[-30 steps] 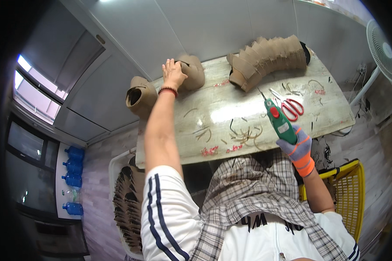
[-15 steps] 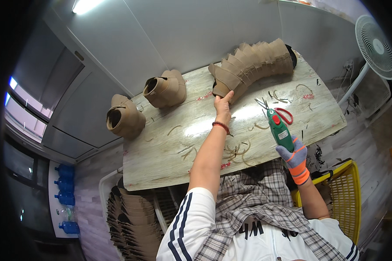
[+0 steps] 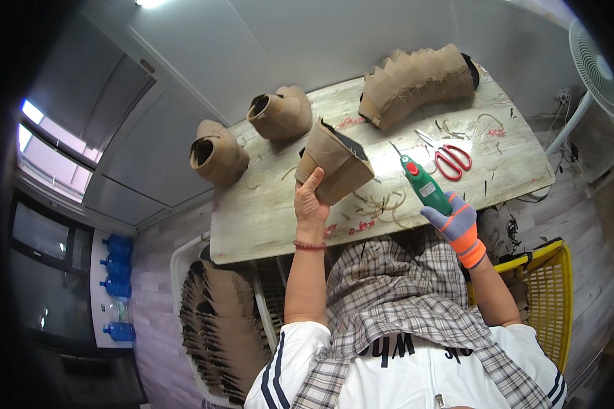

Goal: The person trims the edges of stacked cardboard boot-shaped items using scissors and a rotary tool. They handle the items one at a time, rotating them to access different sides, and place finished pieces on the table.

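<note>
A tan fabric shoe upper [image 3: 331, 163] with a dark lining is gripped by my left hand [image 3: 311, 203], raised over the middle of the table. My right hand [image 3: 462, 232], in a grey and orange glove, is closed around a green electric hand tool [image 3: 424, 185] with a red button. The tool's thin metal tip points up and left toward the upper, apart from it. Just right of the tool, red-handled scissors [image 3: 451, 162] lie on the table. A curved stack of nested uppers [image 3: 423, 85] lies farther back on the right.
Two more tan bundles, one nearer [image 3: 220, 162] and one farther [image 3: 283, 117], stand at the table's left. Trimmed scraps litter the tabletop [image 3: 266, 218]. Below sit a white basket [image 3: 179, 279] with piled uppers and a yellow basket [image 3: 559, 293]. A white fan [image 3: 602, 65] stands right.
My left hand has drawn an upper off the stack and brought it left and nearer. The green tool's tip has swung left, away from the scissors, which now show whole.
</note>
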The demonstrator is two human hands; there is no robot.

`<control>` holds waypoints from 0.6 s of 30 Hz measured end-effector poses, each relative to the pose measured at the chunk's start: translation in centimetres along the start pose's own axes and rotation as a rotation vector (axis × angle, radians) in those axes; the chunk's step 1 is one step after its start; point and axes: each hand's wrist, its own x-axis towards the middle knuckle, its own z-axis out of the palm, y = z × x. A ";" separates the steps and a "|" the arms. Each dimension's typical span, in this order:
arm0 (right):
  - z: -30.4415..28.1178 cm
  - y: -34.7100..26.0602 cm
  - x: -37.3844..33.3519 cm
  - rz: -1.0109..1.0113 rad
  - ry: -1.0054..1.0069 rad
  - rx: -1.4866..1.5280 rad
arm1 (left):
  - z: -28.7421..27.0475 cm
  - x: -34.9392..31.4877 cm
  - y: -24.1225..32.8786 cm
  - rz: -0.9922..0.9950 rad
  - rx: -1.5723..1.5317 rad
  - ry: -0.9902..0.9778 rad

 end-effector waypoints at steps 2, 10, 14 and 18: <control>0.0 -1.9 -0.7 0.091 -0.107 0.011 | 0.6 -2.5 0.4 0.062 0.028 0.052; 0.4 -3.5 -3.1 -0.121 -0.180 0.002 | 2.0 -6.4 0.6 0.170 0.034 -0.050; 0.0 -3.4 -3.5 -0.149 -0.186 -0.003 | 1.7 -6.2 -0.1 0.189 0.082 -0.055; -0.1 -4.1 -3.7 -0.158 -0.162 0.043 | 2.2 -6.4 -1.0 0.204 0.156 -0.051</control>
